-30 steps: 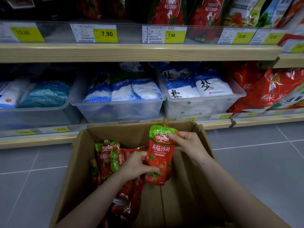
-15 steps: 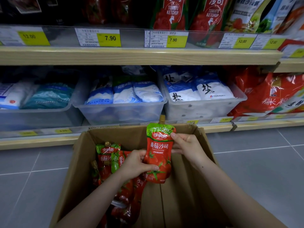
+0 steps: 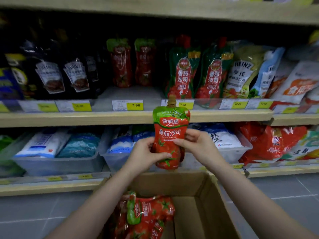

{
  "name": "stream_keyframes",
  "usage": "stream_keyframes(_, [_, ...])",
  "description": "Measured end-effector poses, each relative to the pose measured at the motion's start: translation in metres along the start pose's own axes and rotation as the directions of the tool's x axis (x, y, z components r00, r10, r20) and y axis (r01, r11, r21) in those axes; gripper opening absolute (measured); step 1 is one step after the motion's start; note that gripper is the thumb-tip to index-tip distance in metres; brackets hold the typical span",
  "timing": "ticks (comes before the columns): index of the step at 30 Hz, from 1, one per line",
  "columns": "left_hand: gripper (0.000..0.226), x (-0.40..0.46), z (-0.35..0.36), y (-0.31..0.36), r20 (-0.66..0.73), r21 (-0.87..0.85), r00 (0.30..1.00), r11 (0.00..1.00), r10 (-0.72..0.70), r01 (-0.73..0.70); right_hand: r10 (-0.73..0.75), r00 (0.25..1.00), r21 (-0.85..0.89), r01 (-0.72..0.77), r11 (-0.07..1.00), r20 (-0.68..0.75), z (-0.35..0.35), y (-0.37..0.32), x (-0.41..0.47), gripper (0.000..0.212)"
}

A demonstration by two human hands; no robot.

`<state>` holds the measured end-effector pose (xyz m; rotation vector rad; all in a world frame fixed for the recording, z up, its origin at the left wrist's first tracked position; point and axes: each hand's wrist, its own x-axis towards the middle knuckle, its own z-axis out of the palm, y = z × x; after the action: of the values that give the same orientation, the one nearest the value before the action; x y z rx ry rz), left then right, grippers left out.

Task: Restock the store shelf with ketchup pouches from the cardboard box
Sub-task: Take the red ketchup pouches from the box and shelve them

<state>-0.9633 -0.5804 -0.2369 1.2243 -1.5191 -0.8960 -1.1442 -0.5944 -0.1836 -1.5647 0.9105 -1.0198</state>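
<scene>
Holding ketchup pouch [image 3: 170, 135] upright, both hands [image 3: 172, 150] above cardboard box [image 3: 203, 195]

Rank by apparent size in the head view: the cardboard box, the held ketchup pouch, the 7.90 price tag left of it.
1. Cardboard box, partly cut off by the frame
2. Held ketchup pouch, nearer the camera than the tag
3. 7.90 price tag

Shelf gap: bare shelf [image 3: 131, 94] in front of two red ketchup pouches [image 3: 133, 64] standing at the back — open room there.
Left flank: dark Heinz pouches [image 3: 63, 75] stand close beside.
Right flank: green-red ketchup pouches [image 3: 198, 73] stand forward, near the edge.
Front edge: price-tag strip [image 3: 127, 105] — a low lip.
Above: upper shelf board [image 3: 155, 12] overhangs.
</scene>
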Motion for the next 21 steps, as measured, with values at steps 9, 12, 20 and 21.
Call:
stream_keyframes(9, [0.040, 0.084, -0.082, 0.116, -0.147, 0.117, 0.945, 0.953, 0.293, -0.278, -0.355, 0.935, -0.054, 0.353, 0.934, -0.017, 0.010, -0.120, 0.081, 0.027])
stream_keyframes(12, [0.039, 0.105, -0.100, 0.118, -0.176, 0.192, 0.938, 0.945, 0.298, -0.264, -0.376, 0.926, -0.059, 0.374, 0.926, -0.034, 0.022, -0.126, 0.105, 0.026])
stream_keyframes(20, [0.030, 0.131, -0.107, 0.084, -0.203, 0.308, 0.946, 0.934, 0.253, -0.183, -0.263, 0.964, -0.164, 0.255, 0.953, -0.032, 0.035, -0.100, 0.143, 0.028])
stream_keyframes(21, [0.029, 0.134, -0.106, 0.079, -0.192, 0.321, 0.951, 0.932, 0.240, -0.170, -0.242, 0.969, -0.198, 0.229, 0.953, -0.046, 0.036, -0.095, 0.146, 0.028])
